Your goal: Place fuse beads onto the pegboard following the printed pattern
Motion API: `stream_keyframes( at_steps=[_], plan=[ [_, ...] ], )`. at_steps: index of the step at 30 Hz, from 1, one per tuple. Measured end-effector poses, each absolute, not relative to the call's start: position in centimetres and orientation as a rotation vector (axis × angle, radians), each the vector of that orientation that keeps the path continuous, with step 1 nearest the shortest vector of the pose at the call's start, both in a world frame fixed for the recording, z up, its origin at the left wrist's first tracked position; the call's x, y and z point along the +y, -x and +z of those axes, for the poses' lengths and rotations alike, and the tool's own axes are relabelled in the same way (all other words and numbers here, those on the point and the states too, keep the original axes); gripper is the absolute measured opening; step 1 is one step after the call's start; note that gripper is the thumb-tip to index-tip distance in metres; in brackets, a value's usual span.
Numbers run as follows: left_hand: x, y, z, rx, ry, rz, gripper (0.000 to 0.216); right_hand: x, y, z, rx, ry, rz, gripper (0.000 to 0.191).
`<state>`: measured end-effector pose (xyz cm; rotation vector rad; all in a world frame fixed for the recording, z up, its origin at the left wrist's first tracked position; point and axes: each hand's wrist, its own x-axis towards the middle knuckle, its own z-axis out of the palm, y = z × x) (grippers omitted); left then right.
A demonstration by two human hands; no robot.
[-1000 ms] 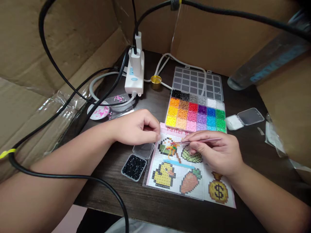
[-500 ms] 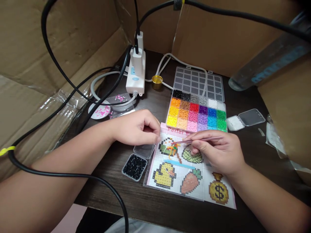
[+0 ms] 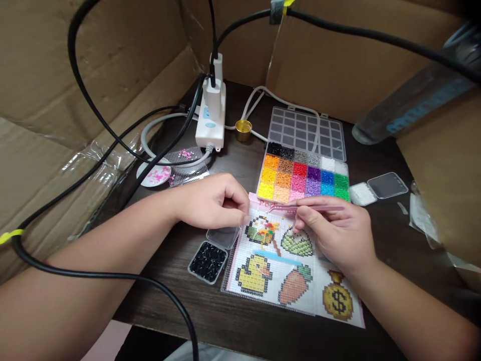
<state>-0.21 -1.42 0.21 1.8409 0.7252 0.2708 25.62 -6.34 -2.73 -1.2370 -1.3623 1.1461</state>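
My right hand (image 3: 340, 228) pinches pink tweezers (image 3: 319, 207), their tips above the top of the pattern sheet (image 3: 240, 281). My left hand (image 3: 214, 203) is closed, thumb and fingertips together at the sheet's upper left edge; whatever they may hold is hidden. A clear pegboard covers the sheet, which shows a yellow duck (image 3: 254, 276), a carrot (image 3: 295, 286) and a money bag (image 3: 338, 300). Red, orange, green and brown beads (image 3: 267, 233) form a small figure on it, above a light blue line of beads (image 3: 278, 257). An open box of black beads (image 3: 208, 261) sits left of the sheet.
Behind the sheet lies a sorted bead case (image 3: 306, 175) with its lid (image 3: 306, 131) open. A power strip (image 3: 210, 125), a gold cup (image 3: 243, 131) and a white dish (image 3: 153, 174) stand farther back. Black cables (image 3: 124, 274) cross over my left arm. Cardboard walls (image 3: 330, 80) surround the table.
The tweezers' tips have lifted off the bead figure and moved up toward the sheet's top edge. My left hand stays in nearly the same place.
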Motion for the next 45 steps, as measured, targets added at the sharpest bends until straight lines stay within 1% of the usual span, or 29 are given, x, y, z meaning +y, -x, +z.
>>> stream_keyframes(
  at_steps=[5,9,16,28,35,40,45],
  plan=[
    [-1.5,0.3,0.1,0.736,-1.839,0.269,0.019,-6.5,-26.1,-2.9,-1.400,1.214,1.126,0.006],
    [-1.5,0.2,0.1,0.739,-1.842,0.272,0.019,-6.6,-26.4,-2.3,-1.495,1.142,1.175,0.004],
    [-1.4,0.2,0.1,0.728,-1.855,0.277,0.017,-6.5,-26.2,-1.7,-1.646,1.132,1.159,0.011],
    [-1.4,0.3,0.0,0.717,-1.864,0.276,0.016,-6.6,-26.1,-1.7,-1.646,1.218,1.182,0.005],
    [-1.4,0.2,0.1,0.698,-1.873,0.281,0.017,-6.6,-26.3,-1.9,-1.583,1.238,1.237,0.002],
    [-1.4,0.2,0.1,0.691,-1.868,0.294,0.017,-6.5,-26.4,-2.6,-1.414,1.210,1.244,0.013],
    [-1.4,0.2,0.1,0.688,-1.874,0.283,0.017,-6.6,-26.1,-2.8,-1.360,1.249,1.170,0.012]
  ],
)
